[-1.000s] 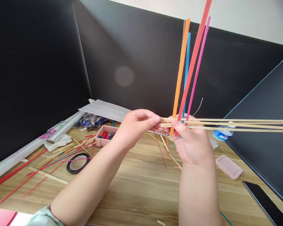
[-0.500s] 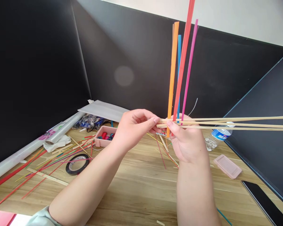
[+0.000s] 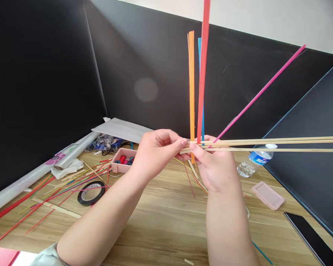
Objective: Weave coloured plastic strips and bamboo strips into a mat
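Note:
Between finger and thumb, my left hand (image 3: 163, 151) pinches the left ends of several pale bamboo strips (image 3: 266, 142), which run out level to the right. Close beside it, my right hand (image 3: 213, 162) grips the same strips, its thumb pressed on them where coloured strips cross. An orange strip (image 3: 192, 85), a blue strip (image 3: 202, 92) and a wide red strip (image 3: 203, 70) stand nearly upright among the pale ones. One magenta strip (image 3: 259, 94) slants up to the right. My right fingers behind the crossing are mostly hidden.
A black tape roll (image 3: 81, 197), loose coloured strips (image 3: 52, 194) and a pink box (image 3: 117, 168) of small spools lie left. On the right are a plastic bottle (image 3: 256, 159), a pink lid (image 3: 268, 195) and a phone (image 3: 310, 236). Dark panels (image 3: 144, 55) surround the table.
The magenta strip has tipped from nearly upright to a slant toward the right. The orange, blue and red strips have shifted left, and my right hand has moved slightly left.

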`<act>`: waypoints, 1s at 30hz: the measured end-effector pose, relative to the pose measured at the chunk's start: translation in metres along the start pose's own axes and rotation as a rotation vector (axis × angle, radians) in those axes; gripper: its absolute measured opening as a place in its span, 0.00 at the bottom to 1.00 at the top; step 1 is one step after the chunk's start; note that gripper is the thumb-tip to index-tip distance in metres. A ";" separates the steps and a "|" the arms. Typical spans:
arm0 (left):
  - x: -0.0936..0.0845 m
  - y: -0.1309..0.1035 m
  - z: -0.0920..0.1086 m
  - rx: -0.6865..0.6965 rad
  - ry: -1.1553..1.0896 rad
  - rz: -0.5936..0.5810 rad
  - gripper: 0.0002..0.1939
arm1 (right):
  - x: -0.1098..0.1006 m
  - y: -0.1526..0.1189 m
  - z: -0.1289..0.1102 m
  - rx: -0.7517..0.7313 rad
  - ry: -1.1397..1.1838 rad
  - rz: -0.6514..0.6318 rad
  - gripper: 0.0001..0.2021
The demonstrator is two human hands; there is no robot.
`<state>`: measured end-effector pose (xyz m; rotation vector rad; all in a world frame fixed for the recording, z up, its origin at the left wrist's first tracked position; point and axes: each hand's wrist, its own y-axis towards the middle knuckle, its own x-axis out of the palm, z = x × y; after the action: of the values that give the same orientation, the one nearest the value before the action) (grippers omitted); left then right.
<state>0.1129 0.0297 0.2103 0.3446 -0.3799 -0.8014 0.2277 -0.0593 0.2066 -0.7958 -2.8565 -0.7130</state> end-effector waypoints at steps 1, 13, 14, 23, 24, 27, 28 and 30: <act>0.000 0.000 0.001 -0.003 -0.006 0.000 0.12 | 0.000 0.000 0.000 -0.006 0.003 -0.002 0.08; -0.002 0.001 0.001 0.013 0.019 0.025 0.11 | -0.001 -0.002 -0.013 -0.083 -0.042 0.131 0.07; -0.002 0.001 0.000 0.004 0.013 0.016 0.11 | 0.000 -0.003 -0.014 -0.110 -0.020 0.159 0.06; -0.001 0.003 -0.013 -0.010 0.075 -0.002 0.11 | 0.006 -0.002 -0.009 -0.119 0.061 0.246 0.04; -0.001 0.003 -0.012 -0.013 0.092 -0.003 0.10 | 0.005 -0.001 -0.010 -0.147 0.086 0.269 0.04; -0.003 0.002 -0.006 -0.034 0.111 -0.050 0.10 | 0.003 0.000 -0.010 -0.233 0.111 0.330 0.05; -0.004 0.001 -0.004 -0.038 0.116 -0.062 0.09 | 0.002 0.000 -0.010 -0.236 0.105 0.327 0.05; -0.003 0.000 -0.002 -0.038 0.135 -0.068 0.10 | 0.002 0.000 -0.009 -0.191 0.101 0.290 0.05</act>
<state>0.1117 0.0325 0.2080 0.3759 -0.2272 -0.8459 0.2254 -0.0624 0.2146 -1.1345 -2.5357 -0.9604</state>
